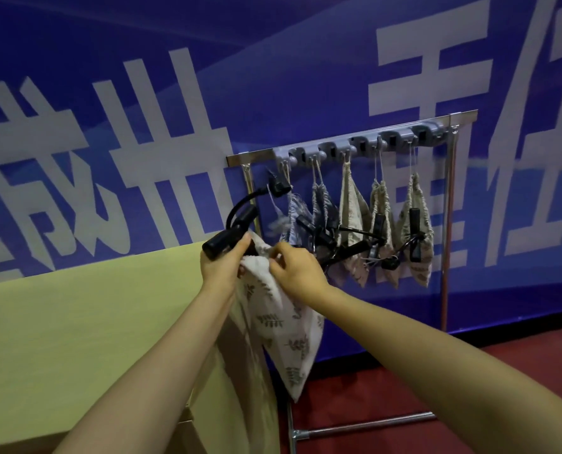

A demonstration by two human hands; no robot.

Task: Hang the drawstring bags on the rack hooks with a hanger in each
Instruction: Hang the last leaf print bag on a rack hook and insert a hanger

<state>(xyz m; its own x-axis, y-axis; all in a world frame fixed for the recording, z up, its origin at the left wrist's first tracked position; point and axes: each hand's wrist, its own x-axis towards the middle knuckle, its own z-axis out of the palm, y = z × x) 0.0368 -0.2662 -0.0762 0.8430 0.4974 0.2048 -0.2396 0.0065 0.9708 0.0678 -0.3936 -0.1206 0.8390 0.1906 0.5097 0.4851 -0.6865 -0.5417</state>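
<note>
A white drawstring bag (pixel 282 326) with a leaf print hangs from both my hands in front of the rack. My left hand (pixel 222 267) grips a black hanger (pixel 237 224) by its thick end, along with the bag's mouth. My right hand (pixel 297 265) pinches the gathered rim of the bag on the other side. The hanger curves up toward the leftmost hook (pixel 286 168). Behind, a grey hook strip (pixel 364 144) on a metal rack carries several patterned bags (pixel 417 231), with black hangers sticking out of them.
A table with a yellow-green cloth (pixel 86 322) fills the left side, its edge next to the rack. The rack's chrome post (pixel 446 224) and floor bar (pixel 368 424) stand on a red floor. A blue banner wall with white characters is right behind.
</note>
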